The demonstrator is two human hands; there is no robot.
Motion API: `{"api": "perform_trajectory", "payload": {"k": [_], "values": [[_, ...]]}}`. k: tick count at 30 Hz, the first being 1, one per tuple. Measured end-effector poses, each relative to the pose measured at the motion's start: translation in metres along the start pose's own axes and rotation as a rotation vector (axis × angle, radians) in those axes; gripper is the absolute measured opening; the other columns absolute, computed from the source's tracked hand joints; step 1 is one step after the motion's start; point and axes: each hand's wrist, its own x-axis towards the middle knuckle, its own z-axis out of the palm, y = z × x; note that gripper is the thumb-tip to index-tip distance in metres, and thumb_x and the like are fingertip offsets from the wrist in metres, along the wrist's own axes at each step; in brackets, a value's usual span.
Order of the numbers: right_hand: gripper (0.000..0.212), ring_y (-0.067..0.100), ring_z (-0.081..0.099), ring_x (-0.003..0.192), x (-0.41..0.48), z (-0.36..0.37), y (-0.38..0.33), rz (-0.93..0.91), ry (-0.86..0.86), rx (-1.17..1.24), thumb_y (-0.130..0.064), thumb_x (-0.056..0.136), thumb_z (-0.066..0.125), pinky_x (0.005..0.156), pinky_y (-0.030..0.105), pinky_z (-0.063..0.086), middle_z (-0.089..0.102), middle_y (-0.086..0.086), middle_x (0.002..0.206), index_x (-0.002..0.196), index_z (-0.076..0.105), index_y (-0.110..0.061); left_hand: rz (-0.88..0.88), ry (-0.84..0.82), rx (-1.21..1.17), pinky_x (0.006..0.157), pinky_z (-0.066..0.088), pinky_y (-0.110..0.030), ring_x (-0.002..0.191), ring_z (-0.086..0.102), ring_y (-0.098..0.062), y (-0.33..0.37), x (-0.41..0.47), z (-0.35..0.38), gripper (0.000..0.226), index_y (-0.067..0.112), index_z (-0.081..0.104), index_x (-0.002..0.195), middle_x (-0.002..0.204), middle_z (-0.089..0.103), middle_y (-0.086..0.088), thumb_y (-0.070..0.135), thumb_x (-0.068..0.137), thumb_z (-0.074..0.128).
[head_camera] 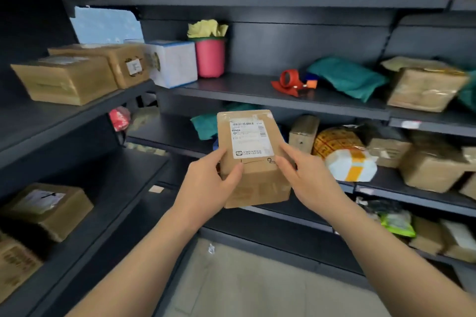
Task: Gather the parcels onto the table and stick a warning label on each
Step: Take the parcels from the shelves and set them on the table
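I hold a small brown cardboard parcel with a white shipping label on top, in the air in front of dark shelves. My left hand grips its left side, thumb on top. My right hand grips its right side, fingers along the edge. More brown parcels lie on the shelves: two at the upper left, one at the lower left, one at the upper right, several at the middle right. No table is in view.
Dark metal shelving runs along the left and the back, meeting in a corner. On it stand a white box, a pink container, a red tape dispenser, green bags and a yellow-white bag. Beige floor lies below.
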Motion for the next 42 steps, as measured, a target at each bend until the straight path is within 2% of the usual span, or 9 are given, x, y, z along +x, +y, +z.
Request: {"api": "perform_trajectory", "payload": {"k": [4,9,14,18,22,28,31,34,42], "values": [[0.045,0.006,0.050,0.079,-0.051,-0.064,0.064,0.163,0.067,-0.050,-0.041,0.097,0.043,0.068,0.026,0.043,0.058,-0.008,0.105,0.138,0.045,-0.021,0.055,-0.128,-0.097,0.063,0.041,0.000,0.080,0.053,0.017,0.053,-0.004,0.087,0.044,0.030,0.057,0.125,0.072,0.053,0.046,0.042,0.083,0.063],[0.033,0.007,0.057,0.077,-0.122,-0.149,0.138,0.359,0.148,-0.091,-0.042,0.096,0.045,0.066,0.025,0.048,0.052,-0.016,0.074,0.123,0.051,-0.025,0.130,-0.297,-0.210,0.061,0.040,0.001,0.082,0.052,0.020,0.131,-0.020,0.195,0.049,0.035,0.050,0.132,0.082,0.044,0.059,0.044,0.084,0.062],[0.034,-0.006,0.055,0.074,-0.188,-0.221,0.202,0.484,0.266,-0.162,-0.039,0.096,0.047,0.055,0.014,0.043,0.055,-0.019,0.071,0.124,0.053,-0.020,0.172,-0.463,-0.332,0.066,0.042,0.001,0.091,0.049,0.024,0.201,-0.039,0.295,0.052,0.036,0.048,0.134,0.090,0.052,0.044,0.045,0.085,0.061],[0.035,0.008,0.055,0.068,-0.236,-0.273,0.237,0.626,0.355,-0.217,-0.039,0.095,0.048,0.061,0.026,0.044,0.058,-0.012,0.073,0.122,0.051,-0.018,0.229,-0.578,-0.363,0.079,0.050,-0.015,0.094,0.056,0.010,0.258,-0.053,0.362,0.056,0.033,0.045,0.138,0.113,0.060,0.024,0.045,0.085,0.061],[0.038,0.008,0.056,0.071,-0.280,-0.320,0.268,0.747,0.457,-0.266,-0.038,0.095,0.049,0.069,0.035,0.048,0.058,-0.012,0.074,0.119,0.052,-0.009,0.334,-0.675,-0.397,0.087,0.052,-0.031,0.097,0.058,0.000,0.315,-0.063,0.423,0.054,0.032,0.048,0.136,0.108,0.059,0.022,0.044,0.085,0.061],[0.041,0.000,0.052,0.062,-0.337,-0.377,0.313,0.909,0.634,-0.345,-0.038,0.095,0.050,0.053,0.021,0.039,0.052,-0.013,0.060,0.122,0.050,-0.007,0.489,-0.822,-0.452,0.076,0.050,-0.017,0.087,0.055,0.009,0.390,-0.078,0.517,0.050,0.033,0.052,0.133,0.104,0.059,0.025,0.042,0.085,0.061],[0.041,0.012,0.055,0.065,-0.355,-0.407,0.336,0.993,0.684,-0.398,-0.039,0.095,0.049,0.057,0.025,0.044,0.056,-0.006,0.063,0.116,0.050,-0.004,0.538,-0.898,-0.492,0.069,0.044,-0.003,0.086,0.052,0.020,0.426,-0.081,0.565,0.050,0.032,0.053,0.132,0.093,0.055,0.034,0.042,0.084,0.062],[0.041,0.016,0.056,0.064,-0.366,-0.437,0.360,1.077,0.719,-0.422,-0.042,0.095,0.047,0.058,0.033,0.046,0.060,-0.003,0.069,0.121,0.051,-0.011,0.591,-0.962,-0.526,0.064,0.041,-0.004,0.082,0.048,0.026,0.464,-0.079,0.609,0.052,0.033,0.053,0.130,0.079,0.049,0.046,0.048,0.081,0.062],[0.037,0.011,0.058,0.064,-0.388,-0.502,0.431,1.220,0.848,-0.452,-0.043,0.094,0.047,0.059,0.034,0.052,0.058,-0.008,0.075,0.121,0.052,-0.017,0.715,-1.146,-0.612,0.057,0.033,0.008,0.086,0.040,0.036,0.548,-0.072,0.717,0.051,0.027,0.056,0.128,0.080,0.038,0.064,0.045,0.082,0.063]]}}
